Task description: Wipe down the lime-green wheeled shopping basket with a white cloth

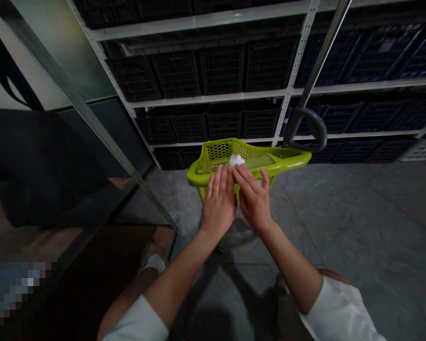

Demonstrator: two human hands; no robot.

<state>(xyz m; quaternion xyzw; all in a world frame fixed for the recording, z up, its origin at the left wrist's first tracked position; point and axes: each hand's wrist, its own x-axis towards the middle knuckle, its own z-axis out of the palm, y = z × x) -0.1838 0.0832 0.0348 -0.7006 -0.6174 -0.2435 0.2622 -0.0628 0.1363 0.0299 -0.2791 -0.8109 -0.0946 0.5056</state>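
A lime-green plastic basket (287, 160) stands on the floor in front of me, with a grey handle (315, 125) rising at its right end. Both my hands reach out over its near rim. My left hand (219, 199) has its fingers held together and stretched forward. My right hand (252, 192) lies beside it, fingers extended toward the left. A small white crumpled thing (236, 160) sits at the fingertips of both hands, pinched between them just above the basket. What the white thing is I cannot make out.
White metal shelving (213, 98) with rows of black and dark blue crates (222, 68) fills the wall behind the basket. A slanted metal post (102, 137) runs down the left to the floor. Grey tiled floor (358, 227) spreads to the right.
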